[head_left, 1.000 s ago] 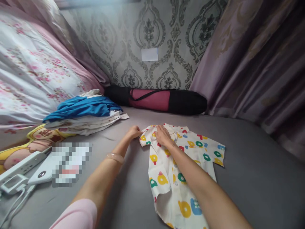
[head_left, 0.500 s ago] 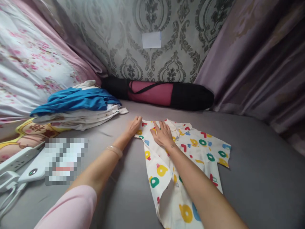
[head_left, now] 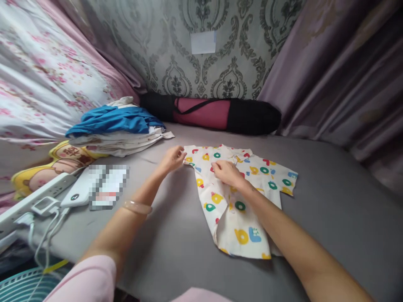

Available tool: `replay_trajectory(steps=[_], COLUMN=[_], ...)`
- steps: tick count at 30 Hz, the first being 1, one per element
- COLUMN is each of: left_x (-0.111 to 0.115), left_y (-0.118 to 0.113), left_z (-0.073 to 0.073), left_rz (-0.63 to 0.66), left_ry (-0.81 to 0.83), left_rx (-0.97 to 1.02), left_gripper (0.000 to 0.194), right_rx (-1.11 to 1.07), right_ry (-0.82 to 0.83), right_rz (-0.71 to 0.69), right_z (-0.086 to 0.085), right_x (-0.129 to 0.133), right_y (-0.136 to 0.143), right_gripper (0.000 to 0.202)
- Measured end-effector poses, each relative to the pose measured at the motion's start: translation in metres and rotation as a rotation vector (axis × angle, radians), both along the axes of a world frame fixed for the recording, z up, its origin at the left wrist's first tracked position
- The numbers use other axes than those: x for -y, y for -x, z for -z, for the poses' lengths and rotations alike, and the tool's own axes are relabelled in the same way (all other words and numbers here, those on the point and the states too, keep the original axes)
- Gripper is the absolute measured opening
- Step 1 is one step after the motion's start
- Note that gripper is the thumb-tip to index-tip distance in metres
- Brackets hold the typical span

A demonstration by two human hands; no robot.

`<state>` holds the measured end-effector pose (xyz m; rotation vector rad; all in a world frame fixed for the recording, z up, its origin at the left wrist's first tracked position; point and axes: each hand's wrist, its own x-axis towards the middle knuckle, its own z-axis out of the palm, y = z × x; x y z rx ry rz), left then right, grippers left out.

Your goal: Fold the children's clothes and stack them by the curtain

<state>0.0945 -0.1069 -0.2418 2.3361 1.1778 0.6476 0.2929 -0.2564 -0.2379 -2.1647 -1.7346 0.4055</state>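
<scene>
A small white shirt (head_left: 208,178) with a colourful print lies spread on the grey sheet (head_left: 170,239), its collar towards the wall and one front edge folded over near the lower left. At the tip of its left sleeve is my left hand (head_left: 175,159), with bent fingers close to the cuff; whether they pinch the cloth is hard to see. Over the shirt's upper chest, my right hand (head_left: 227,173) has its fingers curled together; what they hold, if anything, is too small to make out.
Behind the shirt lies a long black and pink bag (head_left: 201,114). Folded clothes (head_left: 116,121) are piled at the left. Nearer are a yellow cushion (head_left: 40,178), a white power strip (head_left: 53,188) with cables, and a teal basket (head_left: 28,283) at the bottom left.
My right hand has gone from lying flat with spread fingers to curled fingers over the chest. My left hand has shifted slightly off the sleeve tip. The view has tilted downward.
</scene>
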Motion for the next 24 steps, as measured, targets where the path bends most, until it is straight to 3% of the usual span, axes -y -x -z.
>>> replay_trajectory(steps=[3, 6, 10, 15, 17, 20, 22, 24], left_x=[0.032, 0.06, 0.085, 0.096, 0.098, 0.105, 0.113, 0.122], left_y=[0.014, 0.021, 0.033, 0.06, 0.069, 0.074, 0.076, 0.077], left_z=[-0.004, -0.001, 0.001, 0.0, 0.001, 0.003, 0.004, 0.002], left_rz=[0.079, 0.081, 0.025, -0.018, -0.057, -0.105, -0.102, -0.057], left_ry=[0.409, 0.725, 0.931, 1.134, 1.175, 1.101, 0.98, 0.847], left_rx=[0.104, 0.203, 0.272, 0.38, 0.407, 0.406, 0.356, 0.286], left_gripper=[0.028, 0.031, 0.036, 0.054, 0.057, 0.056, 0.059, 0.068], right_rx=[-0.003, 0.006, -0.085, -0.148, -0.137, -0.089, -0.128, -0.228], right_ry=[0.141, 0.207, 0.262, 0.144, 0.127, 0.079, 0.021, -0.055], right_rz=[0.008, 0.086, 0.045, -0.083, -0.096, -0.184, -0.286, -0.295], right_z=[-0.006, -0.01, -0.019, -0.025, -0.026, -0.03, -0.036, -0.041], right_x=[0.035, 0.051, 0.051, 0.048, 0.054, 0.074, 0.096, 0.122], right_y=[0.019, 0.036, 0.057, 0.108, 0.134, 0.161, 0.165, 0.153], right_gripper=[0.043, 0.04, 0.037, 0.02, 0.024, 0.035, 0.034, 0.026])
